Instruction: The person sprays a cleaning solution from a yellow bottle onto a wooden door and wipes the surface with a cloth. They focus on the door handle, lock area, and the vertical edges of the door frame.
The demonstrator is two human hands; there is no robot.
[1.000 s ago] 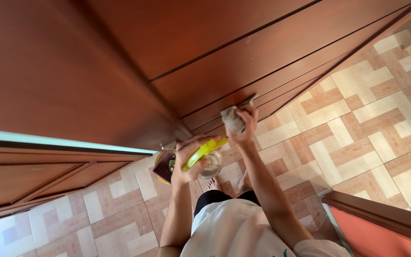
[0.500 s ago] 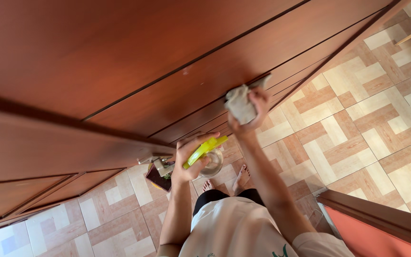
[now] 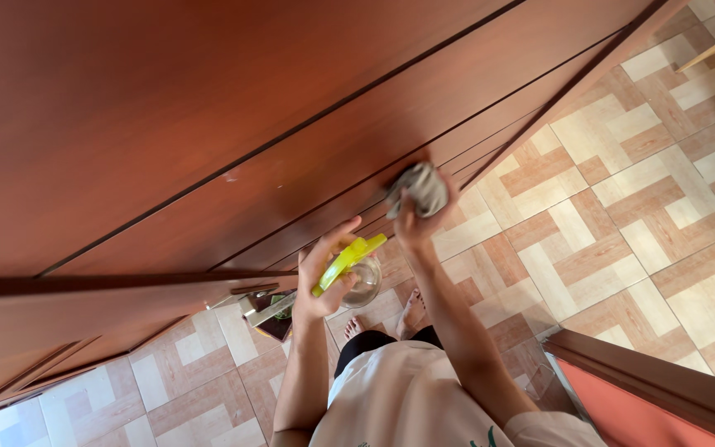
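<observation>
From the camera on your head, you look down along a tall, dark red-brown wooden door (image 3: 208, 99). Thin grooves run across it in long lines.

Your right hand (image 3: 414, 222) is up against the wood. Its grip is closed tight around a crumpled grey cloth (image 3: 420, 189). The cloth is pressed on the door, right by one of the grooves, near the lower edge where the door meets the floor. Your right arm reaches up to it from the bottom of the picture.

Your left hand (image 3: 320, 277) is lower and a little to the left, well away from the cloth. Its grip is closed around a spray bottle (image 3: 356, 269). The bottle has a bright yellow-green top, and your thumb lies along it. The round clear part of the bottle shows just beside your fingers. The bottle is held in the air, close to the door but not touching it as far as you can see.

Under your left hand a metal door handle (image 3: 262, 310) sticks out from the edge of the wood. Something small and dark sits on the floor just behind it, but it is too hidden to tell what it is.

The floor (image 3: 622, 207) has tan and cream tiles in a woven pattern. Your bare feet (image 3: 411, 313) stand on it, close to the door. You wear a pale shirt (image 3: 407, 397) and dark shorts. At the bottom right there is an orange-red panel (image 3: 647, 414) with a brown wooden edge.
</observation>
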